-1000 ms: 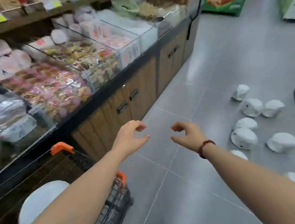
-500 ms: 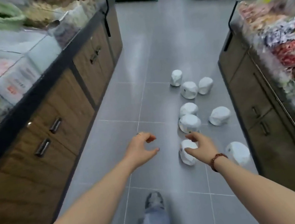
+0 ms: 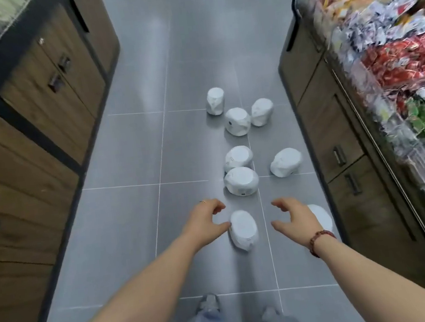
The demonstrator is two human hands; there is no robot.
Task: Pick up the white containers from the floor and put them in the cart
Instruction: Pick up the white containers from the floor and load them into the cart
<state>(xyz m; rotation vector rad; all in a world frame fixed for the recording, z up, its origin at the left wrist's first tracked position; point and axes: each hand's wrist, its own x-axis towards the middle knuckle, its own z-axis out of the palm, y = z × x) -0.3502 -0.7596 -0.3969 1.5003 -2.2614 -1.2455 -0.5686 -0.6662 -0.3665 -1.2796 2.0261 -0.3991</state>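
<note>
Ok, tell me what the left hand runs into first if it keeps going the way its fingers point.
Probably the nearest white container, lying on the floor just right of the left hand. The open fingers curl toward it; the thumb looks almost against its edge, though the hand's height above the floor is unclear.

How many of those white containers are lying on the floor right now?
8. Three far, three mid-aisle, one between the hands, one partly hidden behind the right hand.

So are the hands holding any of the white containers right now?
No. Both the left hand and right hand are open and empty above the floor.
</note>
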